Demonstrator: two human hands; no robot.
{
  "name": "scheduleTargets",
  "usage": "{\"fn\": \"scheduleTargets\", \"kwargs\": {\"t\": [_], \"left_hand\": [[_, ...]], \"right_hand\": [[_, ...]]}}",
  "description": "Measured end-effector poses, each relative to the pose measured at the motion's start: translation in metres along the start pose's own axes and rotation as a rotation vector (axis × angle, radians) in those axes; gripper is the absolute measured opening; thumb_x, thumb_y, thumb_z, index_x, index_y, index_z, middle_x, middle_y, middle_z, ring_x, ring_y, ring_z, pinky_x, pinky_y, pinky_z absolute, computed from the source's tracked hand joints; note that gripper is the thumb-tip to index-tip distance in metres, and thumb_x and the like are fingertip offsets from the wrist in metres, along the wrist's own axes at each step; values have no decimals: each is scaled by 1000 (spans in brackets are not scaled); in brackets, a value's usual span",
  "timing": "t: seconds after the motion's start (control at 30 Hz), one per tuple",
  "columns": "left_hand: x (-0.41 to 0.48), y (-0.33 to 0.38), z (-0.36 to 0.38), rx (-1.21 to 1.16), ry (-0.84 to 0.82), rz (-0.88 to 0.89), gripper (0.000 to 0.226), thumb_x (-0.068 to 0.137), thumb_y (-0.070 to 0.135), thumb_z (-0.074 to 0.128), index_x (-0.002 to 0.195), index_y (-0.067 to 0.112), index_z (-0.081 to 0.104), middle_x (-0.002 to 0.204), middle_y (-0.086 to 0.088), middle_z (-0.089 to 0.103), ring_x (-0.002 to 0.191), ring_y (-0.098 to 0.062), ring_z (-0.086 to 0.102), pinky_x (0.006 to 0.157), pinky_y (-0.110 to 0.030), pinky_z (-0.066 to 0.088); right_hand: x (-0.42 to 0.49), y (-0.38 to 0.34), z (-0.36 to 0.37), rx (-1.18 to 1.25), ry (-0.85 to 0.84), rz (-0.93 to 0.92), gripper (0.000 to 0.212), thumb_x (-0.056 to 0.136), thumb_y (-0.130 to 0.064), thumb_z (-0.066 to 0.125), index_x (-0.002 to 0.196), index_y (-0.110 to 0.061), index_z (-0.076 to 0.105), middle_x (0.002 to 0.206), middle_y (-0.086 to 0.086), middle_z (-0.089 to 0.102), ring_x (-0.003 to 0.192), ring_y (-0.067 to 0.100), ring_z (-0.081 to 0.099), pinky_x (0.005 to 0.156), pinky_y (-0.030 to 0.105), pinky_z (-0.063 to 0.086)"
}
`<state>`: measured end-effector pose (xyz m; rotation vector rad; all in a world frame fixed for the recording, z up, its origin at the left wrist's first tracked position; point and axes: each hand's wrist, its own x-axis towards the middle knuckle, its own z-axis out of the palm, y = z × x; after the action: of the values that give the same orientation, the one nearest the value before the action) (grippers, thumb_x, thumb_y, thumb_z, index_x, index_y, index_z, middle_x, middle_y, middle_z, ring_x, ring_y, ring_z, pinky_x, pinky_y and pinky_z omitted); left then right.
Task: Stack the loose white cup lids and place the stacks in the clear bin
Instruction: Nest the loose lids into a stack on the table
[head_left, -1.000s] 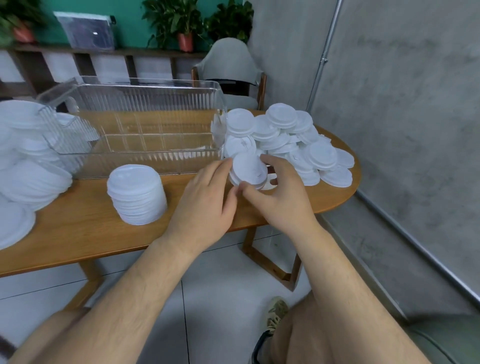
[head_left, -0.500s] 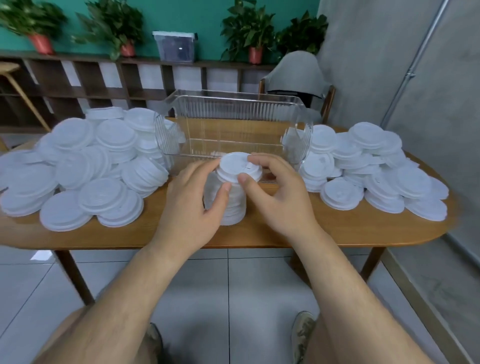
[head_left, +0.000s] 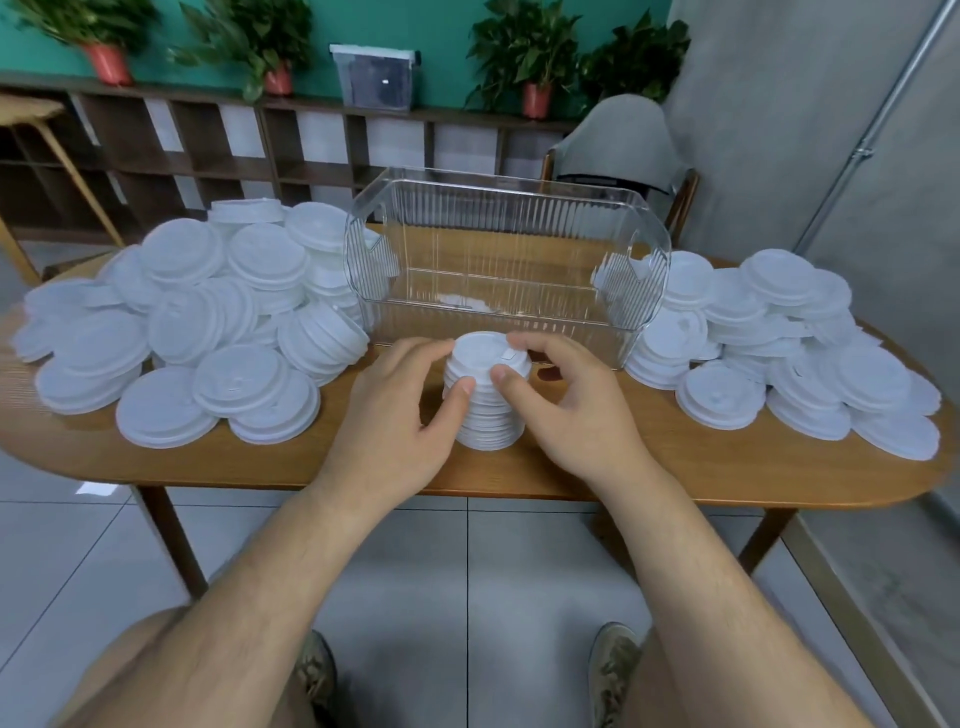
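Centrally, 1 stack of lids (head_left: 485, 415), white and upright, stands on the desk (head_left: 675, 467) just in front of the clear bin (head_left: 498, 332); whether it touches the front wall cannot be told.

- Left hand (head_left: 400, 410): fingers curled round the stack's left side, thumb pressed against the near edge of the upper lids.
- Right hand (head_left: 576, 410): fingers curled round the right side, index finger over the top lid's far rim, thumb on the near edge beside the left thumb.
- Both hands grip the upper part of the stack; its base rests on the desk.
- Clear bin: ribbed transparent walls, open top, set mid-desk behind the stack.
- Left heap of lids (head_left: 197, 332): loose white lids, overlapping, some in short tilted stacks, lying left of the bin and reaching its left wall.
- Right heap of lids (head_left: 779, 353): likewise loose and overlapping, lying against the bin's right end.
- Behind the desk: 1 grey chair (head_left: 618, 140), 1 low shelf unit (head_left: 208, 150), potted plants (head_left: 524, 47) and 1 lidded storage box (head_left: 374, 78) on the shelf top.
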<state>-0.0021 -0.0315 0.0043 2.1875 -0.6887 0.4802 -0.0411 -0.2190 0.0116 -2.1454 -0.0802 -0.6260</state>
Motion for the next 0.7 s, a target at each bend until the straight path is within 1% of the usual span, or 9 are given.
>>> {"fn": "scheduleTargets", "kwargs": {"t": [0.03,0.1,0.2,0.27,0.37,0.43,0.5,0.6,0.7], "left_hand": [[0,0,0,-1,-1,-2,41,100,36,58,136,19,59,129,12,56,121,0,48,103,-10,30],[0,0,1,-9,-5,1,40,100,36,58,136,19,59,129,13,56,121,0,48,105,-17,35],[0,-1,3,-26,-26,-20,41,99,40,57,137,21,58,131,13,56,124,-3,49,107,-23,38],[0,-3,3,-47,-40,-34,41,99,40,57,136,22,57,130,14,55,124,-1,49,104,-17,36],[0,-2,4,-131,-59,-68,37,99,37,59,134,26,57,127,17,54,119,7,51,94,-3,37],[-1,1,8,-220,-61,-91,34,99,34,61,132,29,57,125,16,55,116,9,53,88,-3,42],[-1,4,14,-271,-54,-99,34,99,32,61,132,27,57,125,13,55,116,8,54,85,-4,45],[3,9,24,-270,-67,-85,40,99,32,60,138,21,56,129,11,55,118,9,52,86,-4,44],[6,16,31,-252,-92,-75,42,100,35,59,140,23,54,131,14,54,120,12,50,91,-6,45]], "right_hand": [[-1,1,0,-7,-2,-1,35,92,-36,71,125,-24,67,122,-17,65,117,-2,56,97,19,45],[-1,3,0,-29,-5,-2,36,92,-37,71,125,-22,67,123,-17,65,118,-2,56,100,23,46],[-2,6,-1,-57,-39,16,39,93,-40,69,127,-21,67,125,-16,64,120,-2,54,104,26,45],[-3,6,-2,-62,-51,16,41,93,-41,69,128,-22,66,126,-16,64,120,-3,54,104,26,46],[-4,7,-3,-57,-52,5,42,93,-41,69,130,-21,65,127,-15,63,121,-3,53,104,25,46],[-5,9,-3,-51,-44,5,42,93,-40,69,130,-20,65,127,-14,61,120,-2,54,102,27,47],[-5,12,-6,-62,-33,12,43,93,-41,68,131,-20,65,127,-13,59,119,1,55,101,29,49],[-6,16,-13,-97,-26,14,45,95,-43,65,134,-21,63,129,-11,59,119,1,54,101,31,49],[-9,18,-22,-101,5,19,49,97,-45,62,140,-21,58,135,-10,58,123,2,53,102,34,50]]}}
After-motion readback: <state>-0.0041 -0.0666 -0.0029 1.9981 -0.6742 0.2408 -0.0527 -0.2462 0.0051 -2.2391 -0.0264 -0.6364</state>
